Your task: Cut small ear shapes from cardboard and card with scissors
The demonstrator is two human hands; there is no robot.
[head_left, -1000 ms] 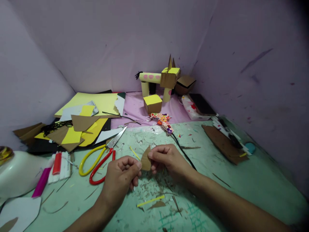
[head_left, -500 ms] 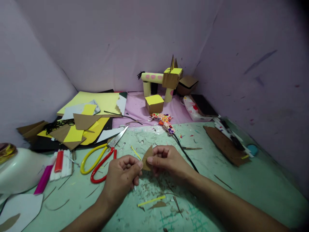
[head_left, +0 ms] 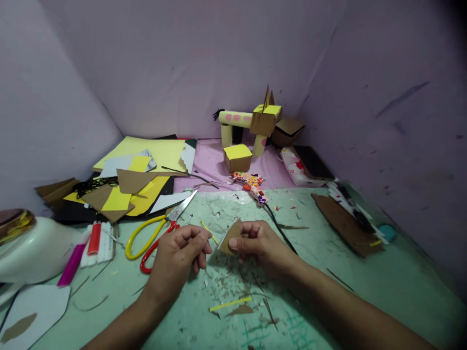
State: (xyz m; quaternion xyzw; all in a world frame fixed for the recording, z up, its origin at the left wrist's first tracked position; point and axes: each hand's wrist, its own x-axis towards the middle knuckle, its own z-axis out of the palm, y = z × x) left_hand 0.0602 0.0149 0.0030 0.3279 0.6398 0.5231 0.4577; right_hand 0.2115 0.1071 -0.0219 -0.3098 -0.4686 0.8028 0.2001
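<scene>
Over the green tabletop (head_left: 175, 316), both of the person's bare hands are up close to each other, a small gap between them. The right hand (head_left: 260, 243) pinches a small piece of brown cardboard (head_left: 228, 235) between thumb and fingers, tilted, its pale edge turned toward the other hand. The left hand (head_left: 178, 252) is half curled, thumb against forefinger, and from where I stand I cannot tell whether anything thin is caught there; it is clear of the cardboard. Behind its wrist lie scissors (head_left: 183, 207) with one yellow and one red handle, blades pointing away. Below the hands, a yellow strip (head_left: 230, 304) rests among brown scraps. Farther back I see a flower-patterned glue gun (head_left: 251, 184) with a black cord (head_left: 279, 228), then a small box (head_left: 238, 163) with a yellow top, and behind that a pink-spotted animal figure (head_left: 237, 118) standing against the wall.
</scene>
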